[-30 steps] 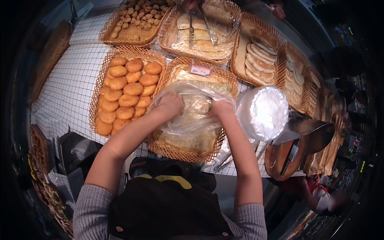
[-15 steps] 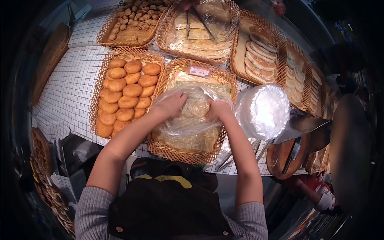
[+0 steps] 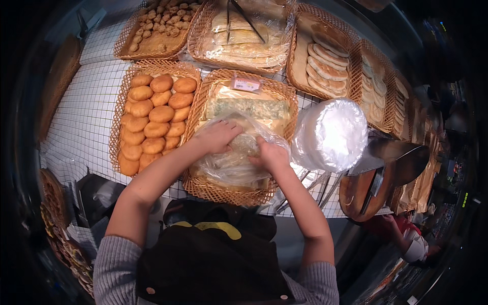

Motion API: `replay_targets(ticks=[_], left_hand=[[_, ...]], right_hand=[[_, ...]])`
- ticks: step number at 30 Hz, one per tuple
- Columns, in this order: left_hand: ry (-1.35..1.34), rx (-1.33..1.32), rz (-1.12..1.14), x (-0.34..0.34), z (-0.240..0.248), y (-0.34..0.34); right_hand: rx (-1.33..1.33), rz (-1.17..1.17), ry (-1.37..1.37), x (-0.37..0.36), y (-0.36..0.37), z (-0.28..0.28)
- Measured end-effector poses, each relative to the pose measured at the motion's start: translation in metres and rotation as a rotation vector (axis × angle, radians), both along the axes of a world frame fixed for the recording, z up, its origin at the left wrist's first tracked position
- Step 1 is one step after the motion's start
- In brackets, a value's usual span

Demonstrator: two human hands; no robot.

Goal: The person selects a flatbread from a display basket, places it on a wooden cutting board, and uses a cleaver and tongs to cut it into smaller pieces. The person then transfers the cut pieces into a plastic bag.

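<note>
A clear plastic bag (image 3: 231, 165) lies bunched over a wicker basket (image 3: 211, 194), greenish flat food showing through it. My left hand (image 3: 219, 137) has its fingers curled on the bag's upper left part. Gripping the bag's right side is my right hand (image 3: 270, 154), thumb toward the left hand. Beyond the bag, a flat bread with green filling (image 3: 249, 108) lies in the same basket, below a small price label (image 3: 246, 84). Whether the bag holds any bread cannot be made out.
To the left stands a basket of round golden buns (image 3: 161, 114). Farther back are a basket of small brown pieces (image 3: 165, 21), film-covered flatbreads (image 3: 244, 48) with tongs (image 3: 247, 21), and pale round breads (image 3: 328, 66). A large roll of clear bags (image 3: 333, 136) sits at right.
My hands and the bag have shifted toward me, uncovering more of the green-filled bread. The other person's hand at the tongs is out of view.
</note>
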State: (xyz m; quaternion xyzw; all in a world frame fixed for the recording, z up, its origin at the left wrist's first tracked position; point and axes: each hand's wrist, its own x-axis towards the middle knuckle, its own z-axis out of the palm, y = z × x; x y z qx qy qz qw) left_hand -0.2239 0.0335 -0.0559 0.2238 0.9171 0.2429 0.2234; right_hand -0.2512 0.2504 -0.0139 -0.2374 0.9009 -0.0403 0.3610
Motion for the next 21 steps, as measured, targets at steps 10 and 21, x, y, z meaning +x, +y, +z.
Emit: replay_targets(ticks=[10,21], left_hand=[[-0.214,-0.296,0.117,0.001,0.03,-0.016],[-0.561,0.386,0.094,-0.018,0.04,-0.059]], right_hand=[[-0.058,0.098,0.123,-0.01,0.015,-0.029],[-0.558,-0.106,-0.417,-0.061,0.052,0.03]])
